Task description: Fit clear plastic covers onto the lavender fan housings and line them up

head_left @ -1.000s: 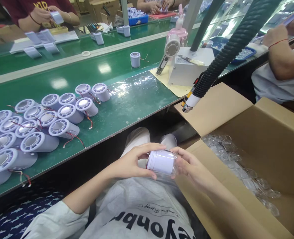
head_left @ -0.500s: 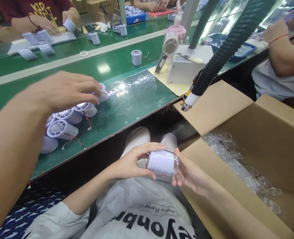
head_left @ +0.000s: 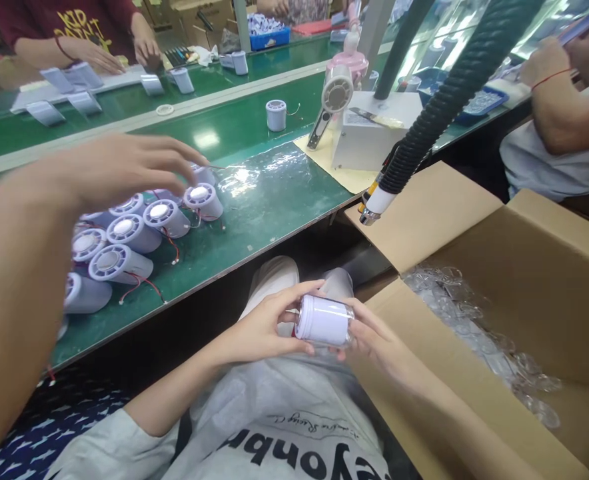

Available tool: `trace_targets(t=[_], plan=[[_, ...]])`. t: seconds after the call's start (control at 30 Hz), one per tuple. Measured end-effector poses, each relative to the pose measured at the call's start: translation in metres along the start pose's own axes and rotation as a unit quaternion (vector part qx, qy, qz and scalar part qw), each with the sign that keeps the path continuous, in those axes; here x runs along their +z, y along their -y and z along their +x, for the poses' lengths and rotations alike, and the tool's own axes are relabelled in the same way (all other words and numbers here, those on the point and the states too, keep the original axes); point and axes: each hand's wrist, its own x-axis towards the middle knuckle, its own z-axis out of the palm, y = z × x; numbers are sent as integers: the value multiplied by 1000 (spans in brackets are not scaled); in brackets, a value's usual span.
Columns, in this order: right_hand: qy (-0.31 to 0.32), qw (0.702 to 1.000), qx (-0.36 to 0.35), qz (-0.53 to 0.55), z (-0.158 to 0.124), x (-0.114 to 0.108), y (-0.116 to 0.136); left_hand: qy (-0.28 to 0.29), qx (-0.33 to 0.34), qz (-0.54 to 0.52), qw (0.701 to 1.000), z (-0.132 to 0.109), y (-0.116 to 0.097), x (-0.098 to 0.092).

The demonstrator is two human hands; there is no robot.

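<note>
while l. hand (head_left: 264,327) holds pale cyl. (head_left: 326,322), r. hand (head_left: 382,343) grasps other end.

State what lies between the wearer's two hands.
In the head view, a lilac cylinder with clear plastic around it lies between the left hand and right hand.

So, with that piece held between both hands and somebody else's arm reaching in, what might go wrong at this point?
Possibly two things. The pale cylinder is held off the bench, so it could drop if the left grip or right grip slackens. Also, another person's hand is over the grouped cylinders; it might tip one or snag the loose red wires near the bench's edge.
</note>
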Motion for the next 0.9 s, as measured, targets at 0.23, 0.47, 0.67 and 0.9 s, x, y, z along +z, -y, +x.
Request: trace_targets(t=[0.23, 0.47, 0.67, 0.9], plan=[[-132, 983, -89, 96, 44, -36, -11, 78, 43, -54, 995, 91, 23, -28], [-203, 959, -173, 97, 85, -74, -2, 120, 64, -53, 989, 164, 11, -46], [-165, 972, -142, 84, 84, -68, 6, 108, 40, -25, 993, 154, 8, -45], [-94, 993, -63, 16, 49, -51, 9, 79, -29, -16, 996, 102, -4, -31]])
